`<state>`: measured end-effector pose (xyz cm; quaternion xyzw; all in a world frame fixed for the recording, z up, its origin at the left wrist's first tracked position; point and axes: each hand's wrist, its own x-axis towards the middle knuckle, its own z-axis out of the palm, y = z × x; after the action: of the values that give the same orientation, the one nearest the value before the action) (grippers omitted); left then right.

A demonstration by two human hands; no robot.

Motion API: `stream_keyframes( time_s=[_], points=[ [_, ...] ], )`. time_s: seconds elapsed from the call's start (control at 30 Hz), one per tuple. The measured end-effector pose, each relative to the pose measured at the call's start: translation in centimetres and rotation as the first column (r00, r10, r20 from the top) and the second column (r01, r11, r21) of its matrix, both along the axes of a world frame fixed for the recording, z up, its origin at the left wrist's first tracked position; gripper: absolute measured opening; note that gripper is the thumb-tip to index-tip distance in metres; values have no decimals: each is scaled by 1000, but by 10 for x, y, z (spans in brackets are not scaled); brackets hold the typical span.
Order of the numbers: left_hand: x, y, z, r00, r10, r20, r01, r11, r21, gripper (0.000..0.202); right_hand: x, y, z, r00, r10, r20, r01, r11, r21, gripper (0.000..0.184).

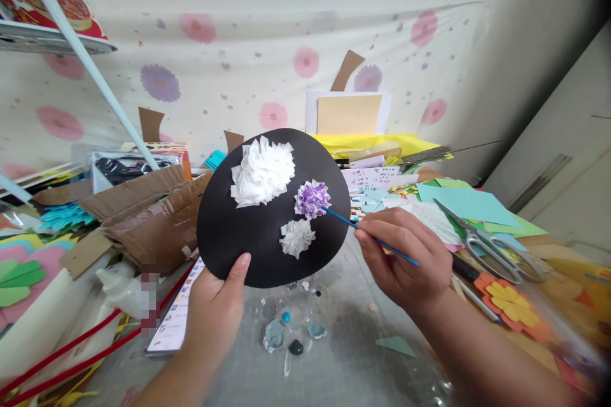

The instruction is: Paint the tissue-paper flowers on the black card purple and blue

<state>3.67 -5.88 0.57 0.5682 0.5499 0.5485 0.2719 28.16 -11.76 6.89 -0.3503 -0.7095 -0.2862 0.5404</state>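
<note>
My left hand grips the lower left edge of a round black card, thumb on its face, and holds it tilted up above the table. A large white tissue-paper flower sits on the card's upper part. Right of it is a small purple-and-white paper flower, with a small white paper flower below. In my right hand a thin blue paintbrush is pinched, its tip touching the purple flower's lower right edge.
Small clear pots with bits of colour stand on the grey table. Scissors, an orange paper flower and coloured paper lie right. Left are brown cardboard, a white glue bottle and a phone.
</note>
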Motion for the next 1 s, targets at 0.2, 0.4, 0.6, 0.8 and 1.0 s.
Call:
stream_keyframes(
  time_s=[0.2, 0.4, 0.6, 0.8, 1.0],
  points=[
    [0, 0, 1, 1000, -3, 4, 3, 1000, -3, 41, -2, 0, 0, 999, -13, 48, 15, 1000, -25, 17],
    [0, 1, 2, 1000, -1, -15, 1, 1000, -5, 43, -2, 3, 0, 999, 0, 44, 2, 999, -51, 20],
    [-2, 2, -2, 1000, -6, 5, 6, 1000, -25, 41, 1, 1, 3, 999, 21, -42, -25, 995, -94, 20],
    [-1, 3, -2, 1000, 4, -15, -4, 1000, -10, 40, 0, -1, 4, 999, 40, -38, -42, 996, -74, 21],
    [-1, 2, 0, 1000, -2, -26, 1, 1000, -27, 41, 1, 1, 3, 996, 39, -75, -43, 998, -42, 23]
  ],
)
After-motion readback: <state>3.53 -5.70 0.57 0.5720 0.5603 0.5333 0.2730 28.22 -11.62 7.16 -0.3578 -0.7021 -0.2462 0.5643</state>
